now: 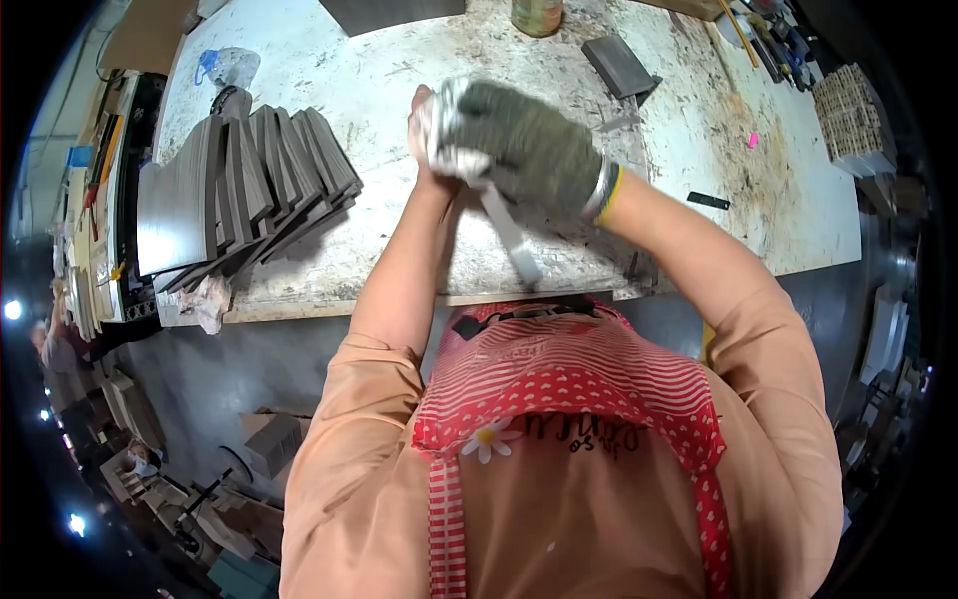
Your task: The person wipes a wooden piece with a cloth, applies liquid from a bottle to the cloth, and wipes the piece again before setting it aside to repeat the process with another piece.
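Observation:
My right hand (529,145), in a dark grey-green work glove with a yellow-edged cuff, is closed on a crumpled white cloth (457,158) and smeared by motion. Pressed against the cloth from the left is my bare left hand (422,118), fingers curled and mostly hidden; what it grips does not show. A narrow pale grey strip (509,235) slants down from beneath the hands toward the table's near edge, blurred, its kind unclear. To the left lies a fanned stack of dark grey wood-grain boards (249,180).
The stained white worktable (379,255) carries a dark block (616,66), a jar (537,15), a small black piece (709,201) and a pink bit (752,141). A white rag (208,303) hangs at the near left edge. A woven-sided box (853,120) stands at the right.

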The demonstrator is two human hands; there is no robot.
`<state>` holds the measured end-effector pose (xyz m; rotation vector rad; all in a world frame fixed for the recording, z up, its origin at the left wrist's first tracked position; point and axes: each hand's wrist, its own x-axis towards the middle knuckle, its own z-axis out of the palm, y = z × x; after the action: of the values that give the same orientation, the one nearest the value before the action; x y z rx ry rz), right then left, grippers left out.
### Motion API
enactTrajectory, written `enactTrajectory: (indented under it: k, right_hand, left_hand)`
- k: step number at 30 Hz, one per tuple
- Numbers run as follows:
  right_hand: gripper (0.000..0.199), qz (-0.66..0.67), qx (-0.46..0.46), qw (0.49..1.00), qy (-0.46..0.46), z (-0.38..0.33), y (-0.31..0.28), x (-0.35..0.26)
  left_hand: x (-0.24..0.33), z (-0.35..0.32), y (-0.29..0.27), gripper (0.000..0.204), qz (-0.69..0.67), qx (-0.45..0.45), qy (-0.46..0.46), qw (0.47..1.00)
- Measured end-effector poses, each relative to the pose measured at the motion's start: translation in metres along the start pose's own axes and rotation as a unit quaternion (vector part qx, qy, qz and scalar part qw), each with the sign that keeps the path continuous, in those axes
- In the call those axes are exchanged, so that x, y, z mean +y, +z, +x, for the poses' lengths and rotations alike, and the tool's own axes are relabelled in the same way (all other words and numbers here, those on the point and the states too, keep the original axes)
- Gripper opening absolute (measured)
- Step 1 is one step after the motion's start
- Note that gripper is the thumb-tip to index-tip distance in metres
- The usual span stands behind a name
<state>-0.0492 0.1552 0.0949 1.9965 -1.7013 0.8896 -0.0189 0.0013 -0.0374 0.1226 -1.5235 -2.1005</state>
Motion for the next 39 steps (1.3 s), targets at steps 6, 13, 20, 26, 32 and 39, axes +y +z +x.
enactTrajectory:
  k: [6, 13, 20, 26, 32, 39]
  right_hand:
    - [0.044, 0.17, -0.271, 0.933, 0.161, -0.04, -0.061, -0.04]
    - [0.027, 0.143, -0.08, 0.958, 0.236, -0.028, -0.036, 0.019]
    - [0.033, 0.21, -0.179, 0.937, 0.213, -0.04, -0.021, -0.029]
    - [0.03, 0.041, -0.301, 0.945, 0.124, -0.024, 0.001, 0.017]
    - [0.027, 0.127, -0.196, 0.972, -0.002, -0.019, -0.05, -0.035]
    - [0.039, 0.209, -0.237, 0.942, 0.114, -0.028, -0.059, -0.05]
  left_hand:
    - [0.012, 0.003, 0.01, 0.05, -0.03, 0.075, -0.121, 0.989]
    - [0.022, 0.002, 0.029, 0.047, 0.06, 0.087, -0.111, 0.988]
    - [-0.008, 0.007, -0.004, 0.049, -0.011, 0.062, -0.108, 0.992]
    - [-0.057, 0.012, -0.027, 0.041, 0.225, 0.02, 0.041, 0.973]
    - [-0.008, 0.006, 0.014, 0.048, 0.094, 0.155, -0.06, 0.982]
    - [0.002, 0.003, 0.018, 0.049, 0.02, 0.117, -0.103, 0.988]
